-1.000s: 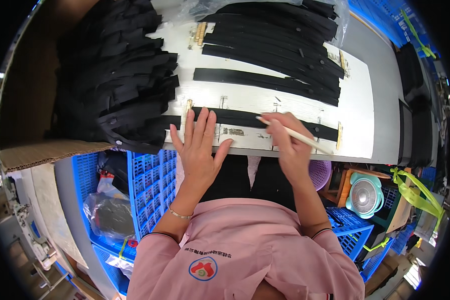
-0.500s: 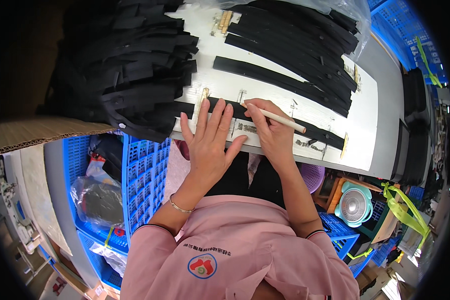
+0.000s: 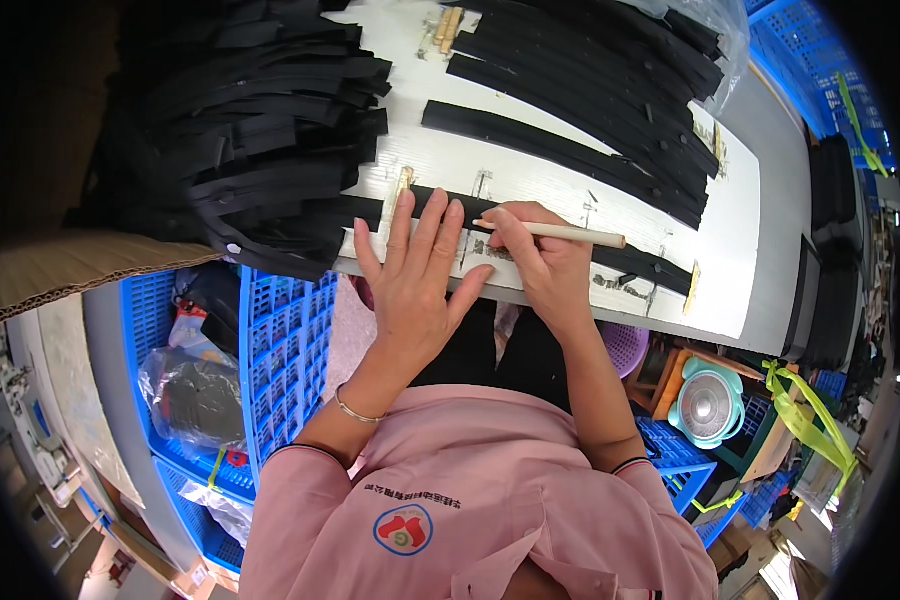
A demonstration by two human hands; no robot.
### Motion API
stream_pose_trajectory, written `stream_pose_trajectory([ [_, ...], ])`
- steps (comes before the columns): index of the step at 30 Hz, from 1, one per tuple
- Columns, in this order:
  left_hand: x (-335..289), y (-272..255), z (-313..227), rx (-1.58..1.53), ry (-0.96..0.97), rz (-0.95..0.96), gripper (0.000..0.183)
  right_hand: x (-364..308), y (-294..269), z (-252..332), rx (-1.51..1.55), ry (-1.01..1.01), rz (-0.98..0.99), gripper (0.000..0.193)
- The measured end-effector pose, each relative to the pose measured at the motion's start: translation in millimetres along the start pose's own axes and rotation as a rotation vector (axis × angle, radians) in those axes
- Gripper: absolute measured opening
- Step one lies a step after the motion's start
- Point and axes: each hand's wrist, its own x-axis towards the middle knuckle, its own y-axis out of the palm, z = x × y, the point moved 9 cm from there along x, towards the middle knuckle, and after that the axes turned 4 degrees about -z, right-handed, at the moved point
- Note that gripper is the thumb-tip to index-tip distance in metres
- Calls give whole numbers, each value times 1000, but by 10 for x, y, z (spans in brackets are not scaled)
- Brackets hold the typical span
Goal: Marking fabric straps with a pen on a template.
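A black fabric strip (image 3: 625,260) lies along the near edge of a white board (image 3: 540,172), between two raised tan stops. My left hand (image 3: 414,290) rests flat on the strip's left part, fingers spread. In my right hand (image 3: 548,265) is a pale pencil (image 3: 570,233), held low and almost level. Its sharpened tip points left, over the strip close to my left fingers. Behind it lies another single black strip (image 3: 550,148). Dark pencil marks show on the board around the near strip.
A big heap of black strips (image 3: 270,130) covers the left side, beside a cardboard flap (image 3: 80,270). More strips (image 3: 600,70) lie at the back right. Blue crates (image 3: 290,350) stand below left, and a turquoise fan-like round object (image 3: 708,408) is below right.
The pencil has tipped flatter, and its tip has shifted slightly left and down. My left hand stays pressed on the strip. The view has shifted slightly.
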Motion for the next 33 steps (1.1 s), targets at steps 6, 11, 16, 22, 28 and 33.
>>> stream_pose_trajectory([
  [6, 1, 7, -2, 15, 3, 0, 71, 3, 42, 49, -73, -80, 37, 20],
  [11, 6, 25, -16, 15, 18, -5, 72, 1, 56, 80, -193, -147, 80, 19],
  [16, 0, 36, 4, 51, -3, 17, 72, -101, -153, 94, 93, 16, 45, 20],
  [22, 0, 30, -31, 70, 34, 22, 71, -213, -1047, 109, -105, -66, -326, 22],
  [28, 49, 9, -145, -19, -29, 32, 73, -217, -1089, -17, -148, -53, -306, 22],
  [33, 97, 270, -751, -182, 150, 171, 72, -203, -1070, -40, -126, -39, -310, 22],
])
